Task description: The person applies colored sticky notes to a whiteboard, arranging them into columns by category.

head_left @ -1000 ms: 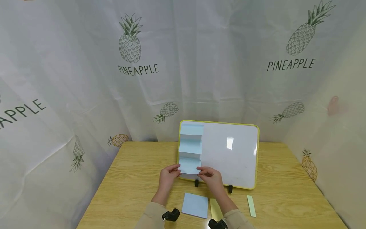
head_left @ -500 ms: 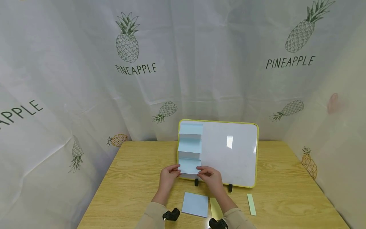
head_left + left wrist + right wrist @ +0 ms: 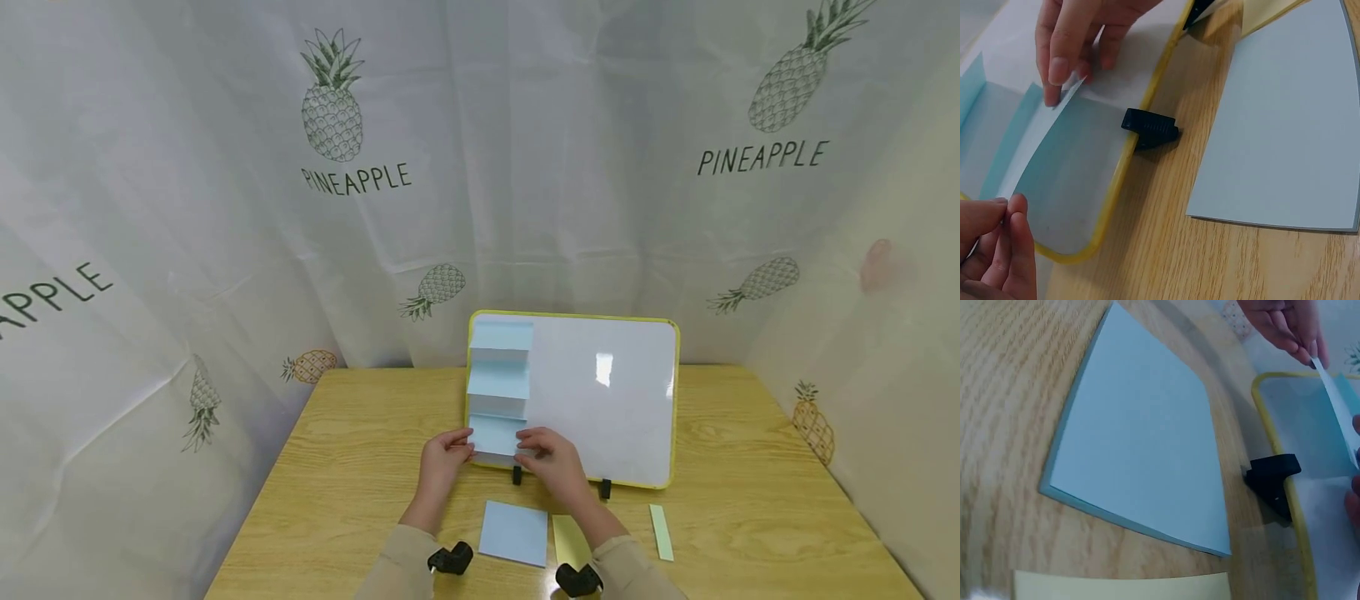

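Three pale blue sticky notes run down the left side of a yellow-framed whiteboard (image 3: 600, 400), their lower edges standing out from the surface. My left hand (image 3: 441, 458) pinches the lower left corner of the lowest sticky note (image 3: 497, 435) between thumb and fingertips. At that note's right edge is my right hand (image 3: 557, 468), fingertips at the paper and a gap between index finger and thumb. In the left wrist view the note's lower edge slants between both hands. The middle sticky note (image 3: 498, 379) and top sticky note (image 3: 501, 336) hang above.
Black feet (image 3: 517, 475) hold up the whiteboard. On the wooden table (image 3: 337, 483) in front lie a blue sticky pad (image 3: 513, 533), a yellow pad (image 3: 570, 540) partly under my right forearm, and a pale green strip (image 3: 662, 532). A pineapple-print curtain (image 3: 540, 183) hangs behind.
My right hand has shifted slightly up at the note's right edge, its index finger and thumb now farther apart. The left hand keeps its pinch.
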Demonstrator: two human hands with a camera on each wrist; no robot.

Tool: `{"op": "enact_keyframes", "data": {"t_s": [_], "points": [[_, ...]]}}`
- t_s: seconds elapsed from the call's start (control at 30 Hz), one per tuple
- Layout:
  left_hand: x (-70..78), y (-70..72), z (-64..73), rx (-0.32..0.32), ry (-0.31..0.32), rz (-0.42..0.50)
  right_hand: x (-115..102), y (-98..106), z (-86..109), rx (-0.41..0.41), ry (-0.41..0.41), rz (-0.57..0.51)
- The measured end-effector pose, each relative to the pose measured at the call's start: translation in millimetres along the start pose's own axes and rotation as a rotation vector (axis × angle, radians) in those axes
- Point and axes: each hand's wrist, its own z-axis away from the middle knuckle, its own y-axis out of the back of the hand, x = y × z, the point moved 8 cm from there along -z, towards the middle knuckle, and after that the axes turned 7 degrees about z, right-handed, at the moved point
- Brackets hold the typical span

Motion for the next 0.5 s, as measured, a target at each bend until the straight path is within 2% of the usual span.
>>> {"op": "enact_keyframes", "data": {"t_s": [0.07,0.37,0.5], "points": [[-0.6,0.3,-0.9,0.000,-0.002,0.001,-3.4,1.9,-2.8,-0.016,0.018,0.073],[-1.6,0.8,-4.0,0.002,-0.013,-0.019,-22.9,11.2,-20.0,-0.065,0.073,0.285],[-2.0,1.1,-4.4,0.002,-0.008,-0.028,-25.8,15.2,-26.5,-0.064,0.059,0.328]]}}
